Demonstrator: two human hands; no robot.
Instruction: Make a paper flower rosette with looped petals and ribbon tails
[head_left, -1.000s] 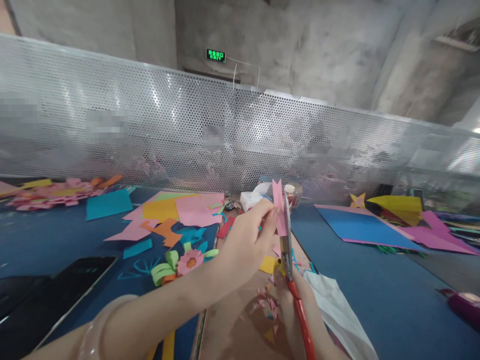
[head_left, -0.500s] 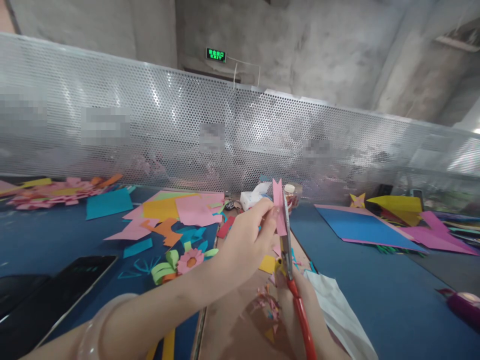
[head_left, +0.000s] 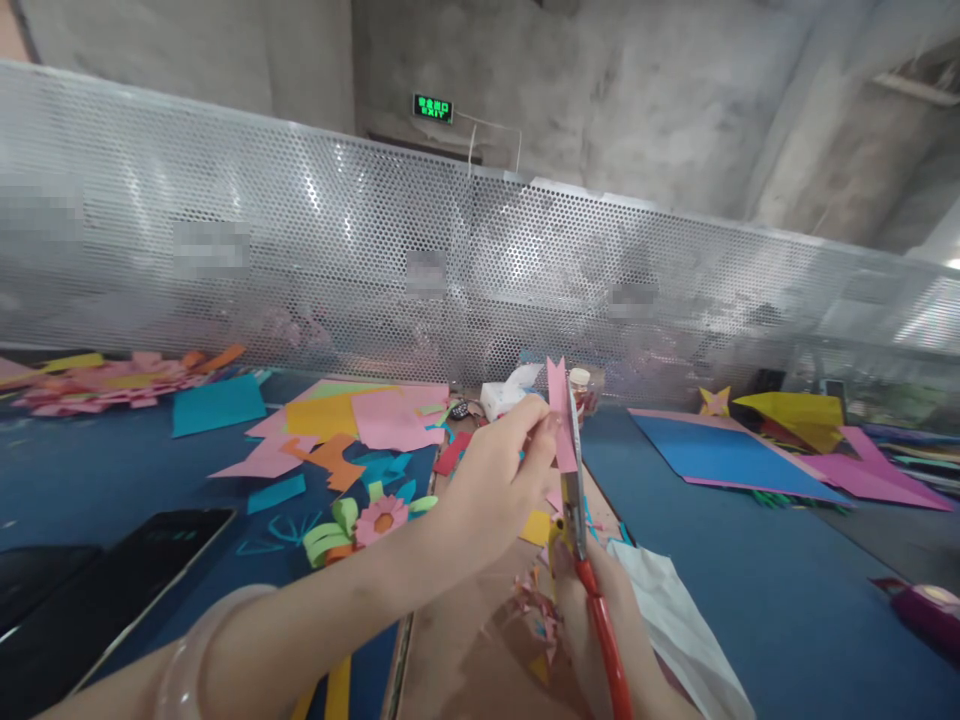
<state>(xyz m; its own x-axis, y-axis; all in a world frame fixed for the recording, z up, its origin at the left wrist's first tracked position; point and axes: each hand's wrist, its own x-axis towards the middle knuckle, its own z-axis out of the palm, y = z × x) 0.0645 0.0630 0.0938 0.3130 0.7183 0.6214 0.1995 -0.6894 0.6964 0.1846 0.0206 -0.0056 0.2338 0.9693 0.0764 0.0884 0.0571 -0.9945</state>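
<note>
A pink paper strip (head_left: 559, 400) with a notched top end is pinched between the thumb and fingers of my left hand (head_left: 506, 460). My right hand (head_left: 600, 590) grips red-handled scissors (head_left: 600, 620), whose blades point up along the strip's right edge. Part of the right hand's fingers is hidden behind the scissors. Beneath both hands lie small paper scraps (head_left: 536, 610) and a yellow paper piece (head_left: 535, 528) on a brown board (head_left: 450, 650). Left of my left wrist sits a pink paper flower (head_left: 381, 520) with green curled leaves.
A phone (head_left: 150, 570) lies at the left. Pink paper sheets (head_left: 397, 418) and a teal sheet (head_left: 219, 405) are farther back. To the right are a blue sheet (head_left: 735, 460), a yellow star (head_left: 715, 402) and white tissue (head_left: 675, 620). A perforated metal screen (head_left: 337, 250) stands behind.
Almost nothing differs. The pink strip and scissors have shifted very slightly, and both hands keep their hold.
</note>
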